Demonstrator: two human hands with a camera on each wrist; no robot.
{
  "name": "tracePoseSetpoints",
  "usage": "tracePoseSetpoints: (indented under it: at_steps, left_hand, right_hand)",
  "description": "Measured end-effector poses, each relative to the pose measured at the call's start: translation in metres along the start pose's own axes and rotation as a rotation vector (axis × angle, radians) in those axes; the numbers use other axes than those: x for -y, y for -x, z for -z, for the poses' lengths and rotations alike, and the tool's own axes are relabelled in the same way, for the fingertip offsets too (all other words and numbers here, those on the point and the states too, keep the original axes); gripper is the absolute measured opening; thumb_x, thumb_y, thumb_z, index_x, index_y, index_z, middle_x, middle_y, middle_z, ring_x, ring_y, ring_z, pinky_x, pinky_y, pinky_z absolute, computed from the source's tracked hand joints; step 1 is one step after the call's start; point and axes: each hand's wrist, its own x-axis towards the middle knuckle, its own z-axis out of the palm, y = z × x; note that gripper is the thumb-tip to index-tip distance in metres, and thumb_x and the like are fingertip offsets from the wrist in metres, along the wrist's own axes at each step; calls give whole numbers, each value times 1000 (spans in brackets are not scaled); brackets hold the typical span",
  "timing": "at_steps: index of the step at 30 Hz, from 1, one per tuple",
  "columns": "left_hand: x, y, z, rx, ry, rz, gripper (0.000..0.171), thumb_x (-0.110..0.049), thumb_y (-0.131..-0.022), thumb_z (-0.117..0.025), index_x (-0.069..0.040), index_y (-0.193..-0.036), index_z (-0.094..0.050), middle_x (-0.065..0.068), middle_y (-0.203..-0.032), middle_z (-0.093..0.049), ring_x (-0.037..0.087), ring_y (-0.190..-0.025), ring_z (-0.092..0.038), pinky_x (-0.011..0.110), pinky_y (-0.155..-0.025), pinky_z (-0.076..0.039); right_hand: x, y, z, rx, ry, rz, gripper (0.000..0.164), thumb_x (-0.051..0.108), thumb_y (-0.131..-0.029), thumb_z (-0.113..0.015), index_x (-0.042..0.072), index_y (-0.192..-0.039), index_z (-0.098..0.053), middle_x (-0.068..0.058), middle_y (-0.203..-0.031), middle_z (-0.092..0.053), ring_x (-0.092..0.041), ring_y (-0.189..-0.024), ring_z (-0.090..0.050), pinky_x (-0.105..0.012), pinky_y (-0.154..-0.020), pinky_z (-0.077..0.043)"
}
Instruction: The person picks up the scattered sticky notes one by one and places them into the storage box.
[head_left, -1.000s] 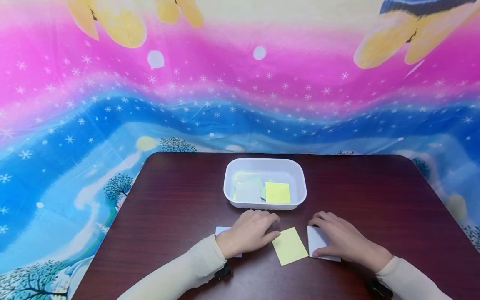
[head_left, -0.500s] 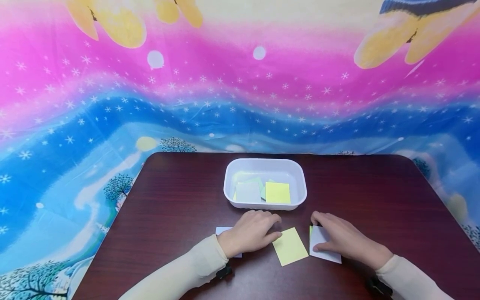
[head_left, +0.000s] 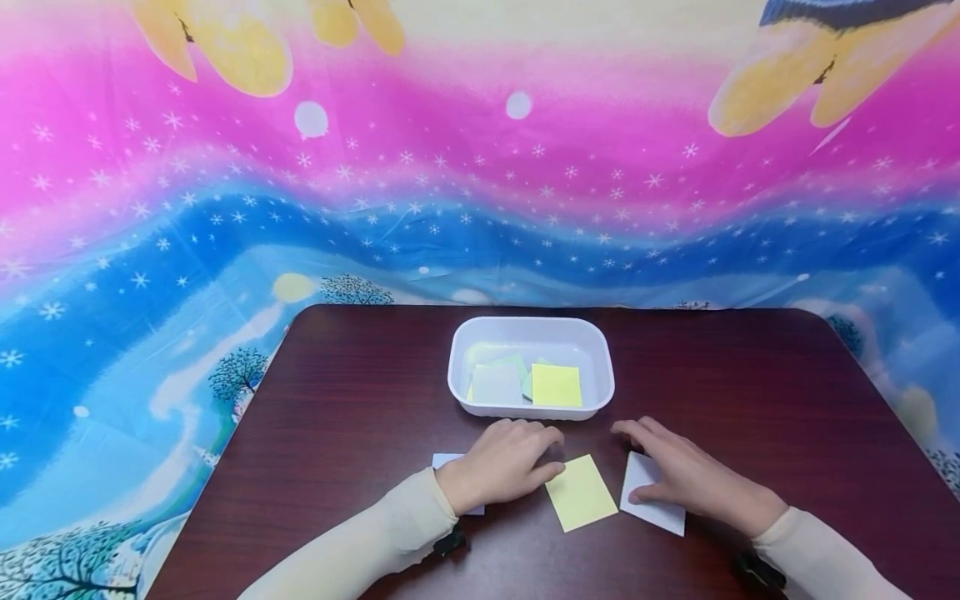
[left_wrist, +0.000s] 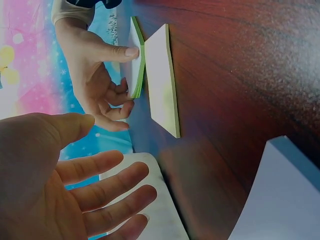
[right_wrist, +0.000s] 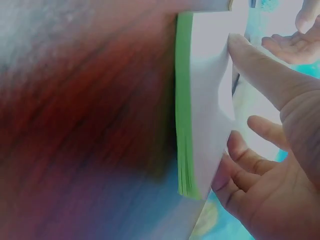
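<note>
My right hand [head_left: 693,475] holds a pad of sticky notes [head_left: 639,477] with a white top and green edges. Its thumb presses on the top; the other fingers are at the far side, and in the right wrist view some touch the pad's edge. Left of it lies a pale yellow sticky note pad [head_left: 581,493], flat on the table. My left hand [head_left: 495,471] hovers beside that yellow pad, fingers relaxed and holding nothing, as the left wrist view [left_wrist: 95,185] shows. Partly hidden beneath the left wrist is another whitish pad [head_left: 447,459].
Behind the hands stands a white plastic tub [head_left: 525,412]. A bright yellow note pad [head_left: 557,386], a greyish white one [head_left: 495,385] and some green ones lie inside. The dark wooden table [head_left: 360,383] ends at a patterned cloth backdrop [head_left: 480,183].
The white-topped pad has turned slightly and shifted a little to the right under my right hand, whose forefinger has stretched forward. My left hand has stayed nearly still.
</note>
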Motion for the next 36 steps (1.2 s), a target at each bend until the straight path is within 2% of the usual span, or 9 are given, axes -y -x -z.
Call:
tracePoseSetpoints:
  at_steps: [4,9,14,17,20,25,28,36]
  left_hand:
    - [0,0,0,-1,0,-1,30,-43,-90,-54,-20,-107,-65,-13,-80,-57,5,-68,-51,24,-62,-41]
    - [-1,0,1,1,2,2,30,-42,-90,-54,-20,-107,-65,-12,-81,-58,6,-68,-52,24,-63,-42]
    - [0,-1,1,4,5,1,30,-42,-90,-54,-20,-108,-65,-12,-82,-59,5,-69,-53,23,-63,-42]
    - [0,-1,1,7,3,1,31,-42,-90,-54,-20,-109,-65,-12,-82,-59,6,-69,-53,23,-63,-42]
    - [0,-1,1,8,-1,2,31,-43,-90,-54,-20,-109,-65,-12,-83,-60,6,-70,-53,24,-62,-41]
    - [-1,-2,2,8,4,3,32,-43,-91,-53,-21,-110,-64,-11,-86,-62,5,-72,-53,23,-62,-40]
    - [-2,-4,2,-2,15,-1,33,-44,-91,-53,-20,-111,-64,-10,-89,-64,5,-74,-55,23,-64,-41]
    - [-4,-8,5,-18,20,-10,33,-43,-91,-53,-20,-112,-64,-10,-93,-66,5,-78,-57,25,-67,-44]
  right_hand:
    - [-1,0,1,15,2,1,77,41,-59,-83,16,-126,-55,7,-109,-54,-7,-91,-49,-29,-73,-47]
    - [-1,-1,4,40,40,11,55,40,-64,-80,17,-111,-64,10,-99,-59,-7,-86,-49,-30,-71,-45]
    - [-3,-2,8,7,72,95,28,30,-71,-77,22,-95,-66,15,-89,-60,-3,-80,-51,-31,-70,-42]
    - [-5,-2,9,-1,30,155,17,23,-75,-74,24,-89,-64,17,-86,-58,0,-77,-52,-29,-66,-44]
    - [-5,-2,10,-4,-30,197,13,17,-78,-71,25,-85,-63,18,-83,-55,2,-74,-50,-25,-62,-45]
    - [-3,-4,13,-41,-72,243,15,13,-78,-71,24,-83,-63,18,-83,-54,3,-74,-50,-23,-61,-45]
    - [-1,-5,15,-50,-81,245,14,13,-79,-70,24,-83,-63,19,-83,-55,3,-74,-50,-24,-62,-45]
    - [2,-7,23,-1,-114,190,8,16,-83,-67,23,-86,-64,18,-84,-58,2,-75,-52,-25,-63,-47]
